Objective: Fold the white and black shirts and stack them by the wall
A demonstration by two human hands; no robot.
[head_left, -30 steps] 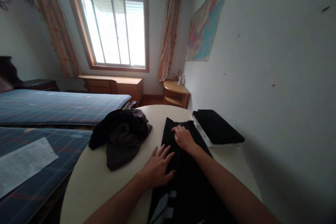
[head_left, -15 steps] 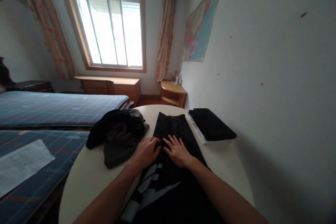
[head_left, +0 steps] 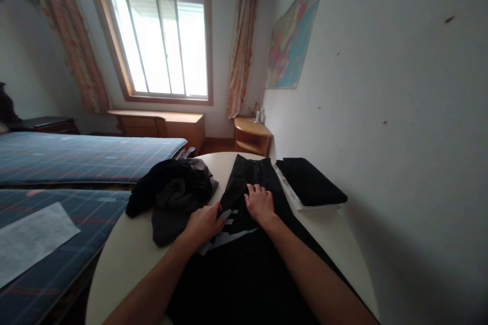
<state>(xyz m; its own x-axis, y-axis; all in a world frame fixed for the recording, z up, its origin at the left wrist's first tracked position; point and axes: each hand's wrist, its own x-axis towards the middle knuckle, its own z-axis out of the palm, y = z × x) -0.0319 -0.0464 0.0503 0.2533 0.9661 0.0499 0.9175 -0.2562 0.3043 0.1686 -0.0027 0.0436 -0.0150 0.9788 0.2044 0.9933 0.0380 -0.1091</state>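
Observation:
A black garment [head_left: 244,269] with a white print lies lengthwise on the round cream table [head_left: 114,259], its narrow end at the far side. At the garment's left edge, beside the print, my left hand [head_left: 205,222] has its fingers curled onto the cloth, the thumb pointing inward. My right hand [head_left: 260,204] rests on the middle of the fabric, fingers slightly bent and apart. Left of the garment is a crumpled heap of black and dark grey clothes [head_left: 175,198]. To the right lies a folded black cloth [head_left: 310,180] on top of something white.
Beds with blue plaid mattresses [head_left: 87,157] stand at the left, a printed paper sheet [head_left: 34,241] on the nearer one. A white wall [head_left: 412,172] runs along the right. Beyond the table are a wooden corner shelf [head_left: 251,127] and a low desk [head_left: 179,119] under the window.
The garment has slid away from me, its far end and print now farther up the table. My right hand has shifted forward, its fingers more bent; my left hand has moved slightly nearer me.

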